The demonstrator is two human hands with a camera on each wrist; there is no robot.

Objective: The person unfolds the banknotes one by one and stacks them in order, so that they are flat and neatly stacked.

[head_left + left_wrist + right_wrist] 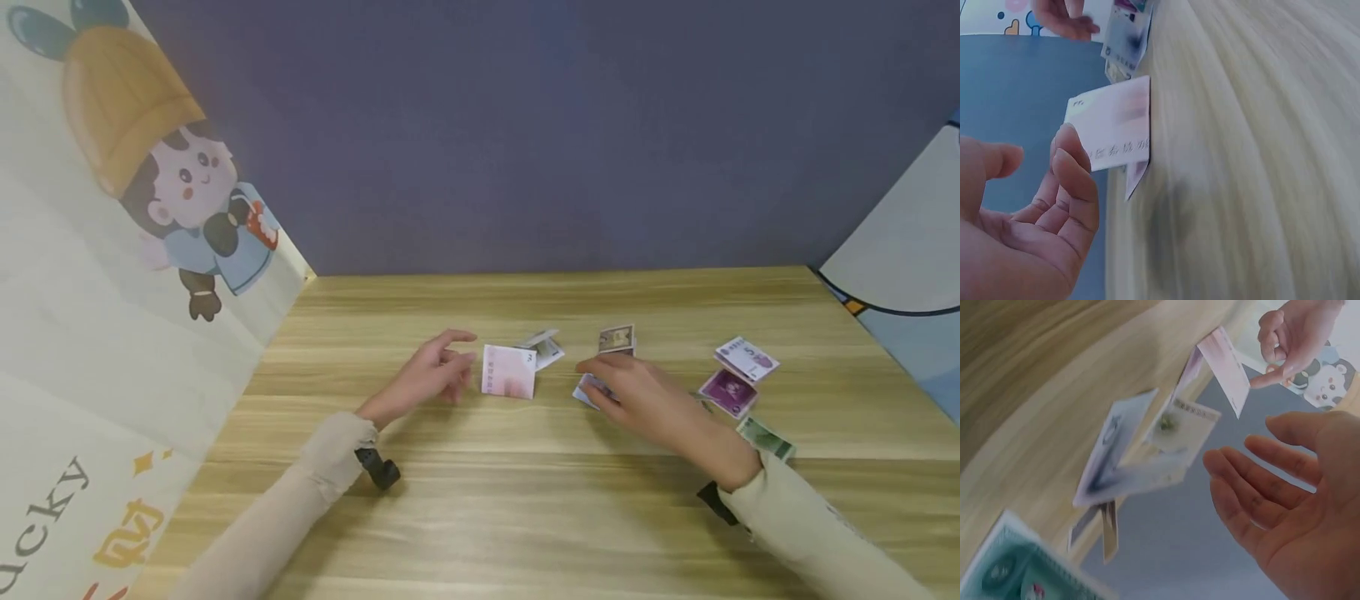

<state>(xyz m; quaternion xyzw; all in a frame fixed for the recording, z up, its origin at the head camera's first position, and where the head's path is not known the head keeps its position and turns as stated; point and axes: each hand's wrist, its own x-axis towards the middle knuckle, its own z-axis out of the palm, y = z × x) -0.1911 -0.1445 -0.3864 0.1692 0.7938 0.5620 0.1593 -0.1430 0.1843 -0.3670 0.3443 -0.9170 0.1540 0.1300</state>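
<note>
Several folded banknotes stand or lie across the table. Nearest my left hand is a pink banknote; the fingers are loosely bent beside it and hold nothing. Behind that note stands a pale folded banknote. My right hand hovers above a bluish-purple folded banknote, partly hiding it in the head view. In the right wrist view, a gap separates the relaxed fingers from the bluish banknote. A brown banknote stands just beyond the right hand.
Right of the right hand lie a white-and-purple banknote marked 5, a magenta one and a green one. The wooden table meets a dark blue panel at the back. A cartoon-printed sheet borders the left.
</note>
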